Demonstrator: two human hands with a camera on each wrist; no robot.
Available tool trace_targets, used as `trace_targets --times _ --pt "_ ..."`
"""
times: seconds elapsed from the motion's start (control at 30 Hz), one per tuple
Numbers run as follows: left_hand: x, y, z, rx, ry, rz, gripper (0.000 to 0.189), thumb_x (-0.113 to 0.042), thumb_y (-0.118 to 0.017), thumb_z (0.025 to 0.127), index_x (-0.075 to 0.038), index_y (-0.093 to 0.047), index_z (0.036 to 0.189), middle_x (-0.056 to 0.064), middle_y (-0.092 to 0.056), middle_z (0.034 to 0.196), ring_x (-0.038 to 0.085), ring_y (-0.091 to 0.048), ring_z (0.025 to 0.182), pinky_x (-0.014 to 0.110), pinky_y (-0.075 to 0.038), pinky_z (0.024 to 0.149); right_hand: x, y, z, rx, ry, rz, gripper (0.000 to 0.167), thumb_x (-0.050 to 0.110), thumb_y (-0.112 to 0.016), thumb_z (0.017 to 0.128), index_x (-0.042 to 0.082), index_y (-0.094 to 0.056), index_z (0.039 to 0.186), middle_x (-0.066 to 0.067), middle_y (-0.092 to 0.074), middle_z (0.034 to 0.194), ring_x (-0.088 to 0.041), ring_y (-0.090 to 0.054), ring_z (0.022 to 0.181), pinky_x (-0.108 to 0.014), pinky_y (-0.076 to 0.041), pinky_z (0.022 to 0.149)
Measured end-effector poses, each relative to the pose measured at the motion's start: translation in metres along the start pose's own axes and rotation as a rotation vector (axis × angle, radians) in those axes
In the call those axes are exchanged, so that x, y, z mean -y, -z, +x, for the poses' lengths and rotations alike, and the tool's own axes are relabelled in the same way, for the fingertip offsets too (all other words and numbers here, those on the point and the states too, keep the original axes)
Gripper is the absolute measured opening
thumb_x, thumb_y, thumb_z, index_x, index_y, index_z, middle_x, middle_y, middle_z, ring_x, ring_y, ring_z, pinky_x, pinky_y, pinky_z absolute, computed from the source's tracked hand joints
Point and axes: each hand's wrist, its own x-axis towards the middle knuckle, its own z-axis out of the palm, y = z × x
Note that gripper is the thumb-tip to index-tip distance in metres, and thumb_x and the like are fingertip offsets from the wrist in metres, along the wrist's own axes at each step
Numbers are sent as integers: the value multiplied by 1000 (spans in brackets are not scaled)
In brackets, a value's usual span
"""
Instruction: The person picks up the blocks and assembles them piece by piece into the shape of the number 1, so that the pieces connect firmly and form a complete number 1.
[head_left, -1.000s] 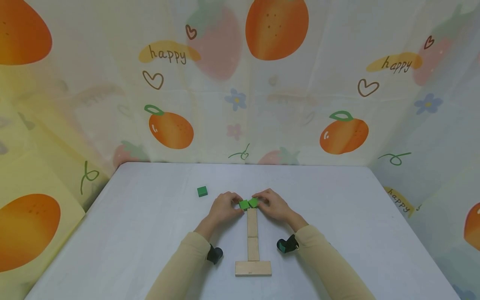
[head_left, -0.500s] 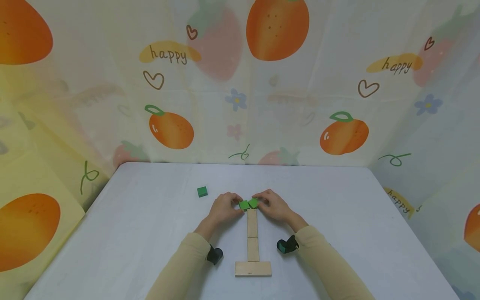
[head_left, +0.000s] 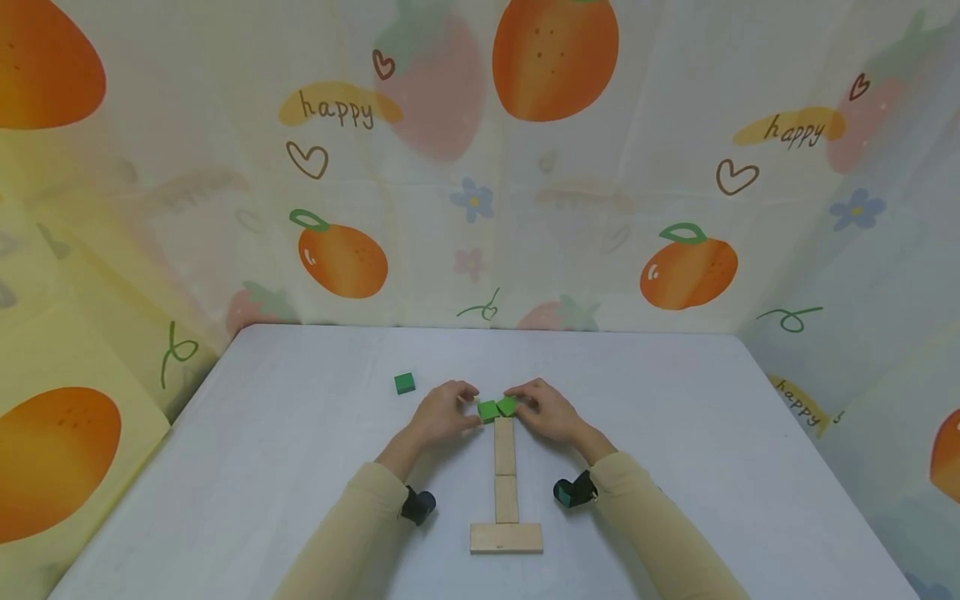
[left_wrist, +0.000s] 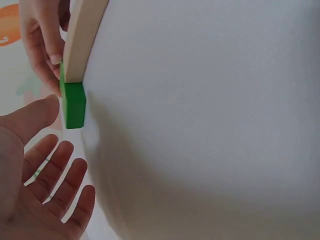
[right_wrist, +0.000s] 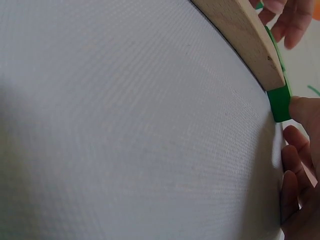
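Note:
Two green blocks lie side by side at the far end of a line of wooden blocks on the table. My left hand (head_left: 438, 414) is just left of the left green block (head_left: 488, 411), fingers spread and relaxed; the left wrist view shows its thumb (left_wrist: 42, 114) apart from the block. With thumb and fingers, my right hand (head_left: 551, 414) pinches the right green block (head_left: 507, 406). In the right wrist view, its thumb (right_wrist: 306, 110) presses on the green side. Two wooden blocks run end to end toward me, the far one (head_left: 505, 446) meeting the green pair.
Another wooden block (head_left: 506, 538) lies crosswise at the near end of the line. A separate green block (head_left: 405, 382) sits to the left, farther back on the white table (head_left: 225, 467). A fruit-printed curtain (head_left: 525, 200) hangs behind it.
My left hand has let go of the left green block and drawn back slightly to the left. The right hand and the blocks stay as they were.

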Motion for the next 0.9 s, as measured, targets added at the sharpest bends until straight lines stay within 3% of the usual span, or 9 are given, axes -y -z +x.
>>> trace_targets --times 0.37,0.67,0.9 --pt "2 26 -12 -142 15 -96 44 -21 -72 77 -8 -59 116 5 -60 111 23 -55 103 38 -47 82 -1 -1 0 -10 5 -18 30 10 -58 87 14 -62 116 -6 -56 104 -18 -52 92 -35 -44 81" --pt "23 54 -19 -242 48 -109 50 -20 -73 76 -7 -55 120 10 -57 118 28 -53 106 42 -44 84 0 -2 0 -8 -8 -19 29 10 -58 86 15 -62 115 -5 -56 104 -18 -52 92 -36 -44 81" --pt "42 62 -19 -291 83 -111 54 -21 -73 76 -5 -53 123 12 -54 122 30 -51 110 44 -42 87 -1 -2 -1 -14 -13 -13 29 10 -58 86 15 -62 115 -6 -56 104 -20 -53 94 -38 -44 83"
